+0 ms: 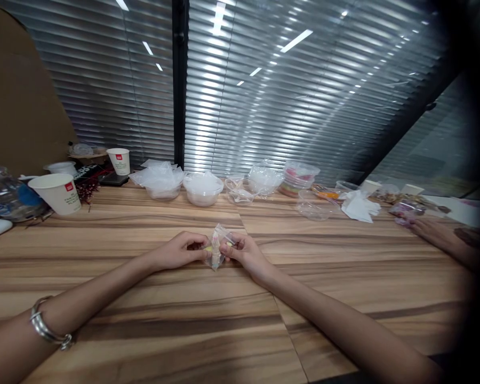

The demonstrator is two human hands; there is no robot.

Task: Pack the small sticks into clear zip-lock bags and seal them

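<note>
A: What do we have in front of us?
B: We see a small, clear, crinkled plastic bag [215,256] raised near the middle of the tabletop [144,325], its top corner poking up between our hands. Yellow patches show at both sides, with pale, faintly pink-flecked contents in the middle; we cannot tell what they are.
A: And our grip?
B: Our left hand [182,250] pinches the bag's left side, thumb and fingers closed on it; our right hand [246,255] pinches the right side in the same way.
A: What about the materials around us?
B: The tabletop has a streaked brown wood grain. A shiny silver metal bangle [44,322] circles our left forearm. Beyond the bag, we find a round, clear plastic bowl [203,196] with whitish film over it, and a crumpled white tissue [360,208] farther right, near another person's hand [426,230].
A: Can we read anything?
B: Barely. A white tapered paper cup [56,194] at left carries a red square and small green lettering, too blurred for us to make out.
</note>
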